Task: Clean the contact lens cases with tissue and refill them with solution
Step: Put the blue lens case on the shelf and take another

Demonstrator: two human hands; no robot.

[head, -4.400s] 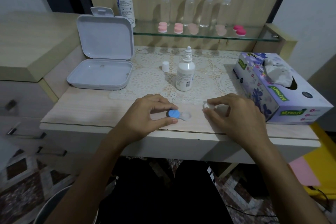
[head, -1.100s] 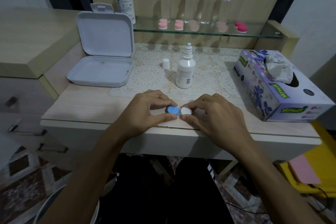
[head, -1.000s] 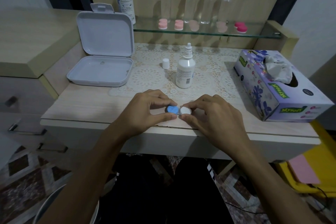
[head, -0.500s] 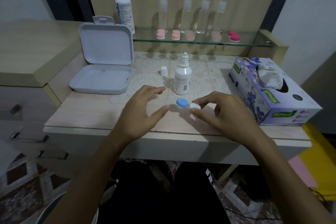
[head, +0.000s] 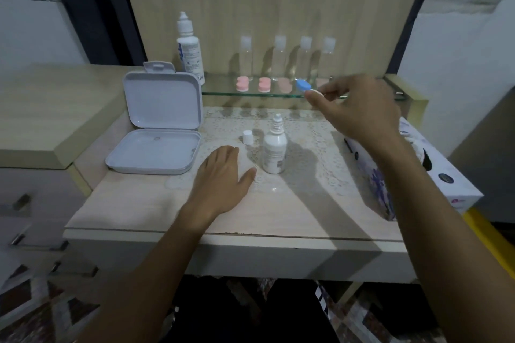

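Right hand point(head: 359, 108) was up at the glass shelf point(head: 250, 93), pinching the white-capped end of the blue-and-white lens case point(head: 306, 88) between thumb and fingertips. Blue cap end stuck out left, case level with the shelf's front edge; couldn't tell if it touched the glass.

Left hand point(head: 223, 181) lay flat on the table point(head: 139, 203), palm down, fingers straight and loosely spread, holding nothing. Thumb was just beside the small solution bottle point(head: 274, 152), not touching.

That bottle stood upright on the lace mat point(head: 312, 142), nozzle bare, with its white cap point(head: 247, 136) standing just left of it.

On the shelf: two pink lens cases point(head: 253, 84) at left, paler ones further right, partly behind the held case. Four clear bottles point(head: 288, 60) in a row behind them, and a tall white bottle point(head: 189, 47) at the shelf's left end.

Open white hinged box point(head: 156, 125) sat at table left, lid upright. Tissue box point(head: 418, 175) at right, mostly behind the right forearm.
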